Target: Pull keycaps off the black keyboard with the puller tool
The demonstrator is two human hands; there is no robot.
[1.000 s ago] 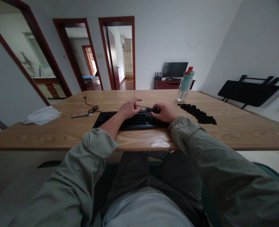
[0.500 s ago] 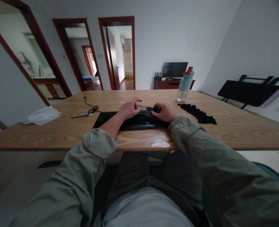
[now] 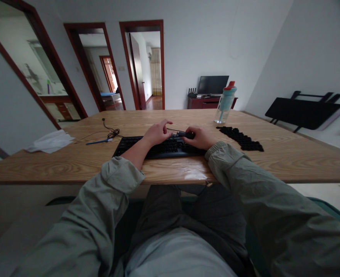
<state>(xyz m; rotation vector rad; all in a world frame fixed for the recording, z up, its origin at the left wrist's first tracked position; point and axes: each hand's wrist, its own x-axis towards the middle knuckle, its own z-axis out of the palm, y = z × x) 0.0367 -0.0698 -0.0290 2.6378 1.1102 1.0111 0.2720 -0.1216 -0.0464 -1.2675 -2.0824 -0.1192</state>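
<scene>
A black keyboard (image 3: 170,151) lies before me near the table's front edge. My right hand (image 3: 201,137) is closed around the black handle of what looks like a keycap puller (image 3: 184,134), held level over the keyboard's right part. Its thin wire end points left, close to my left thumb; whether they touch I cannot tell. My left hand (image 3: 157,132) hovers over the middle of the keys, thumb and index finger apart, the other fingers hidden behind it. Small black pieces like keycaps (image 3: 240,139) lie in rows on the table to the right.
Beyond the keycaps stands a clear bottle with a red and teal top (image 3: 223,104). Left of the keyboard lie a blue brush (image 3: 97,142), a coiled black cable (image 3: 114,133) and crumpled white tissue (image 3: 51,141). The wooden table (image 3: 297,161) extends to both sides.
The puller in my right hand has shifted slightly left, and its wire end now sits nearer my left thumb. My left hand looks almost unmoved.
</scene>
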